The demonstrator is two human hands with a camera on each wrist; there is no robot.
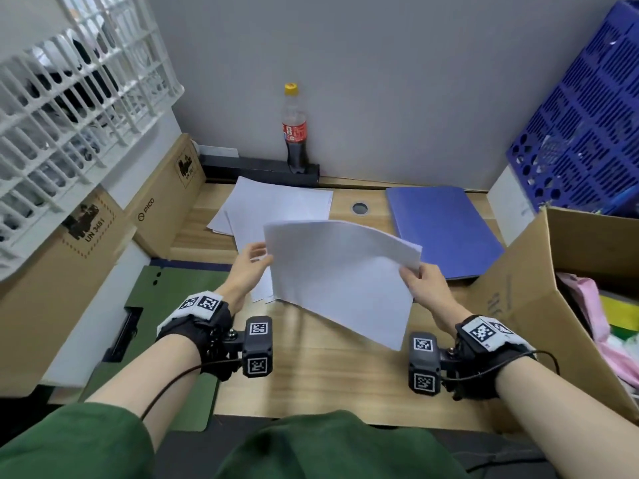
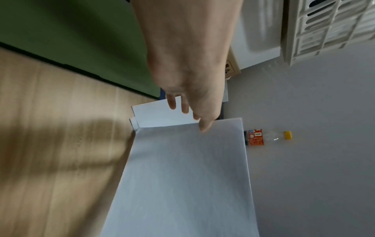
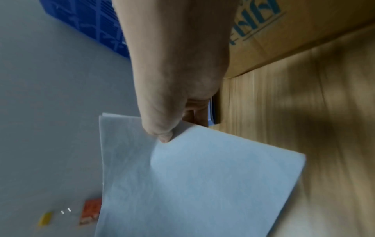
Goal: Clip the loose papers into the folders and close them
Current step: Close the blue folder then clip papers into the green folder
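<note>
We hold a thin sheaf of white papers (image 1: 340,278) up off the table (image 1: 311,368), in the middle of the head view. Our right hand (image 1: 423,283) pinches its right edge, thumb on top and fingers curled beneath, as the right wrist view shows plainly. Our left hand (image 1: 247,269) meets the left edge with its thumb; the other fingers look fairly straight behind the sheet, so this reads as a light steadying touch more than a firm grip. Holding both side edges likely keeps the limp sheets from sagging and lets us square them before clipping.

The green folder (image 1: 166,299) lies open at lower left, partly under our left forearm, its black clip (image 1: 124,331) near the left edge. That seems the likely place for this sheaf. The blue folder (image 1: 444,229) lies closed at right of centre. More loose papers (image 1: 276,205) are spread flat above centre, still to be filed.

A cola bottle (image 1: 294,133) stands at the back wall. Cardboard boxes (image 1: 162,198) crowd the left, an open carton (image 1: 539,281) the right, so there is little room to swing the sheets sideways.
</note>
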